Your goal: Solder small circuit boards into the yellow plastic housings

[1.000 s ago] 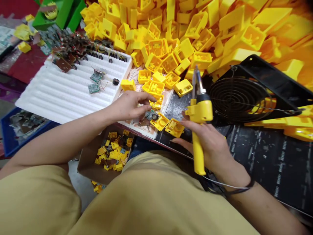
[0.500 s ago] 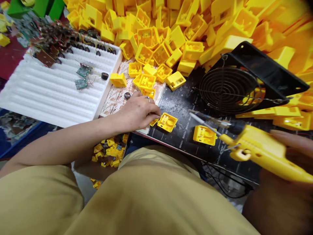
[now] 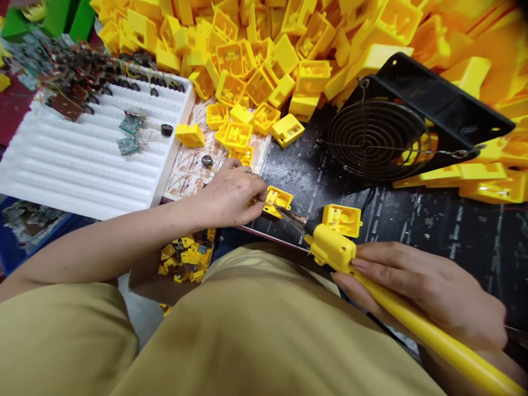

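My right hand (image 3: pixel 429 291) is wrapped round a yellow soldering iron (image 3: pixel 334 247). Its dark tip points left and reaches the inside of a small yellow plastic case (image 3: pixel 280 199) on the black bench. At that case's left edge, the fingers of my left hand (image 3: pixel 235 192) are pinched together, and what lies between them is hidden. A second open yellow case (image 3: pixel 342 220) sits to the right, just beyond the iron. Behind my left hand is a small round black part (image 3: pixel 207 161) with a thin yellow wire.
A heap of yellow cases (image 3: pixel 256 55) covers the back. A black fan with a wire guard (image 3: pixel 379 140) stands at the right. On the left, a white foam tray (image 3: pixel 82 165) carries circuit boards (image 3: pixel 128 146) and round black parts. Below the bench edge is a box of yellow pieces (image 3: pixel 185 258).
My right hand has brought the soldering iron left and down, from above the right case to the case by my left hand. My left hand stays at that case. The view has shifted slightly.
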A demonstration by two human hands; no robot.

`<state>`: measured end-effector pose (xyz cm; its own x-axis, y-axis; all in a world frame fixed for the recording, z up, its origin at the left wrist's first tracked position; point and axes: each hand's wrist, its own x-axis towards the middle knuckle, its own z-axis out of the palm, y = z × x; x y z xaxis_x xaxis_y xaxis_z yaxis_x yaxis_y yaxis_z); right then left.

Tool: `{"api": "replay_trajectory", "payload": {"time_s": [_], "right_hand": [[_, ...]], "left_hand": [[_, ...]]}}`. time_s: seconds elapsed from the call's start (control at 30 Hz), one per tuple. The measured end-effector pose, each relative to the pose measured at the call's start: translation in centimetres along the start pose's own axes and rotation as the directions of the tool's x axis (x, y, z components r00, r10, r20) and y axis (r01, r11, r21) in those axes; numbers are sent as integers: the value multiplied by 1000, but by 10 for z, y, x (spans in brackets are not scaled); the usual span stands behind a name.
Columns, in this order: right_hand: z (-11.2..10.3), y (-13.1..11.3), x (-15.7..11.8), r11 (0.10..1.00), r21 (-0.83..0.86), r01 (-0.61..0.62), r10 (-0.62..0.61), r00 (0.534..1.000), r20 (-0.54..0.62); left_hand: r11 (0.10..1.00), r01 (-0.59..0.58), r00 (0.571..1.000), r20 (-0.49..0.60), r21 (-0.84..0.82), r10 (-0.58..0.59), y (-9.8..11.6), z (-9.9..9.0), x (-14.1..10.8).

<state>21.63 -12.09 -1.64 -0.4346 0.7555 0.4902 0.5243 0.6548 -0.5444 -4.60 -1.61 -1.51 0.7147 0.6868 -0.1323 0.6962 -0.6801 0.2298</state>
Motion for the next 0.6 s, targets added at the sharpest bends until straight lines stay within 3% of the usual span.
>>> {"api": "replay_trajectory", "payload": {"time_s": [0.23, 0.5, 0.6], "right_hand": [[-2, 1, 14, 974, -201, 106, -92, 993, 81], [-2, -2, 13, 987, -155, 48, -37, 996, 76], [0, 2, 13, 982, -120, 143, -137, 989, 61]], "left_hand": [[999, -44, 999, -12, -2, 44, -1, 0, 2], [996, -73, 997, -28, 54, 75, -2, 1, 2], [994, -85, 996, -18, 69, 86, -1, 0, 3]]}}
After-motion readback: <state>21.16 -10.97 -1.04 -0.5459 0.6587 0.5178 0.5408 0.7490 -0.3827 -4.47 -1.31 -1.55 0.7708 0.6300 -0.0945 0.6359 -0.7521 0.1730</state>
